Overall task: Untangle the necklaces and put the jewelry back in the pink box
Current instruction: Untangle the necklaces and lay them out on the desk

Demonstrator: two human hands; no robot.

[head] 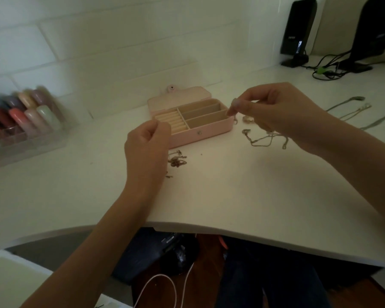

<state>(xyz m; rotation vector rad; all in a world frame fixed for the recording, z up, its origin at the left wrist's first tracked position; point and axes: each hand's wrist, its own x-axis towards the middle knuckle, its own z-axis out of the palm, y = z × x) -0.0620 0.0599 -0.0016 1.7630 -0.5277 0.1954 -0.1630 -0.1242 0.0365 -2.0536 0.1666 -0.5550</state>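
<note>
The pink box stands open on the white desk, lid back, its beige compartments showing nothing inside. My right hand hovers at the box's right end, thumb and fingertips pinched together; any chain between them is too fine to see. A tangle of thin necklaces lies just below that hand. My left hand is raised in front of the box's left end with fingers curled; whether it holds anything cannot be told. A small clump of chain rests beside it.
Several straightened necklaces lie at the right of the desk. A clear organiser of nail polish bottles sits at the left. Two black speakers and cables stand at the back right. The desk's curved front edge is close to me.
</note>
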